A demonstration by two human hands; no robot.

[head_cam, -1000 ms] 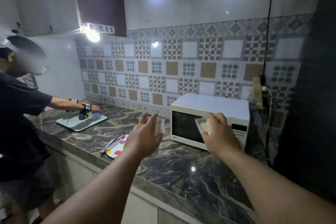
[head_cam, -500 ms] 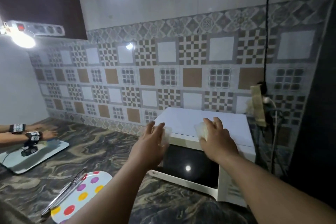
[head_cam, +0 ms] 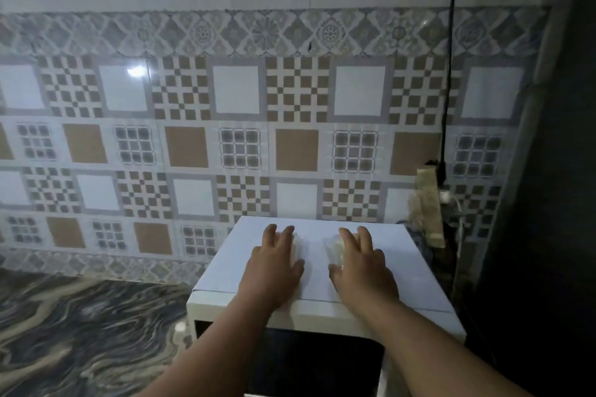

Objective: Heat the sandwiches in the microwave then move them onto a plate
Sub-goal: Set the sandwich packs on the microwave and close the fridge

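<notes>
A white microwave (head_cam: 416,287) with a dark glass door stands on the marble counter, door closed. Both my hands rest palm-down on its flat top. My left hand (head_cam: 274,267) covers a pale sandwich in clear wrap (head_cam: 297,246), which shows at the hand's right edge. My right hand (head_cam: 361,267) lies on a second wrapped sandwich (head_cam: 333,246), visible at its left edge. Both sandwiches sit on the microwave's top, mostly hidden under my fingers. No plate is in view.
Dark swirled marble counter (head_cam: 80,332) spreads to the left of the microwave. A patterned tile wall (head_cam: 225,138) rises behind. A beige power strip (head_cam: 427,206) with a black cable hangs at the right, beside a dark panel (head_cam: 548,203).
I have stepped closer and the view has tipped down. Both hands carried the wrapped sandwiches forward and lowered them flat onto the microwave's top. The plate, tongs and other person have left the view.
</notes>
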